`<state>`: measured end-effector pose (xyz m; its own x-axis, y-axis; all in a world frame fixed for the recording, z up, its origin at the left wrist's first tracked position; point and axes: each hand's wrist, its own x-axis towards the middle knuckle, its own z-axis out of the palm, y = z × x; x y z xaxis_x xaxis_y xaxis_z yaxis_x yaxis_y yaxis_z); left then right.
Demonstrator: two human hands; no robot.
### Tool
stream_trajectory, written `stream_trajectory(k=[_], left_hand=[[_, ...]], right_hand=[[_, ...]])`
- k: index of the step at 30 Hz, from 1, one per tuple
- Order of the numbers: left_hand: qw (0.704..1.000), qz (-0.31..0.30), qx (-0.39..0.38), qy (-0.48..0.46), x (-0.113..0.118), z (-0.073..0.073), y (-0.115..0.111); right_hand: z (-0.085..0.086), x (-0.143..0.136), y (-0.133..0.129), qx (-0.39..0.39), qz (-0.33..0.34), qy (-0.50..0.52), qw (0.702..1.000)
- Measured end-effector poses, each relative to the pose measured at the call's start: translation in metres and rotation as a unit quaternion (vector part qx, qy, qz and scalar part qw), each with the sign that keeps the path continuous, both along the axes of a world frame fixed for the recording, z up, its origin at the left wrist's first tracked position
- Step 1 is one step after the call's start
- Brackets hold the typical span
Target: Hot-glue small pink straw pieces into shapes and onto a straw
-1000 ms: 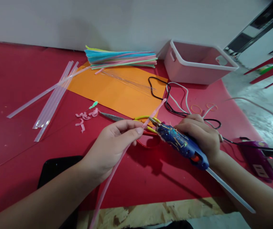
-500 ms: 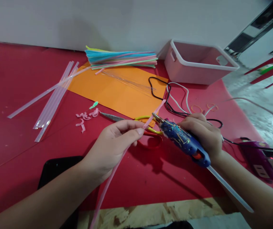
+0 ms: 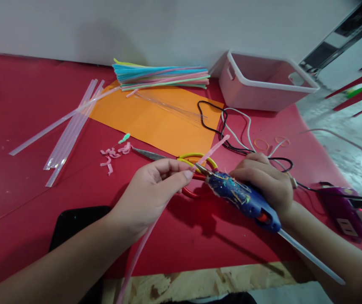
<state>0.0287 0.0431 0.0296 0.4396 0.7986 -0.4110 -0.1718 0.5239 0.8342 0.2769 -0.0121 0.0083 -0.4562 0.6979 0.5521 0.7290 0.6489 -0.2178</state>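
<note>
My left hand point(image 3: 155, 194) pinches a pink pipe cleaner point(image 3: 214, 150) between thumb and fingers; one end points up and right, the long tail hangs below my wrist. Wrapped around a blue glue gun point(image 3: 240, 196) is my right hand point(image 3: 266, 179). The gun's metal nozzle is at the pink pipe cleaner, close beside my left thumb; whether they touch is hard to tell. A clear glue stick point(image 3: 310, 256) sticks out of the gun's back. Scissors point(image 3: 149, 155) with yellow and red handles lie beneath, partly hidden by my left hand.
Pipe cleaners point(image 3: 161, 77) lie at the back on orange paper point(image 3: 168, 126), glue sticks point(image 3: 69, 131) left, pink twisted pieces point(image 3: 114, 153) mid-left. A pink bin point(image 3: 263, 93), cords point(image 3: 201, 114) and a purple power strip point(image 3: 336, 211) are right. A black phone-like object point(image 3: 69, 228) is lower left.
The gun's nozzle has moved down and left along the pink pipe cleaner, closer to my left thumb. The pipe cleaner's upper end has shifted right.
</note>
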Motion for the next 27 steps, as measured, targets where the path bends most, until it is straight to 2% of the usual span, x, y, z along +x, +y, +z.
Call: stream_trajectory(k=[13, 27], left_hand=[[1.000, -0.007, 0.012, -0.017, -0.0024, -0.0059, -0.0002], [1.000, -0.002, 0.017, 0.003, -0.0021, -0.0015, 0.0007]], right_hand=[[-0.0042, 0.0024, -0.0009, -0.011, -0.003, -0.017, 1.000], [-0.0028, 0.0042, 0.0021, 0.006, -0.048, -0.006, 0.999]])
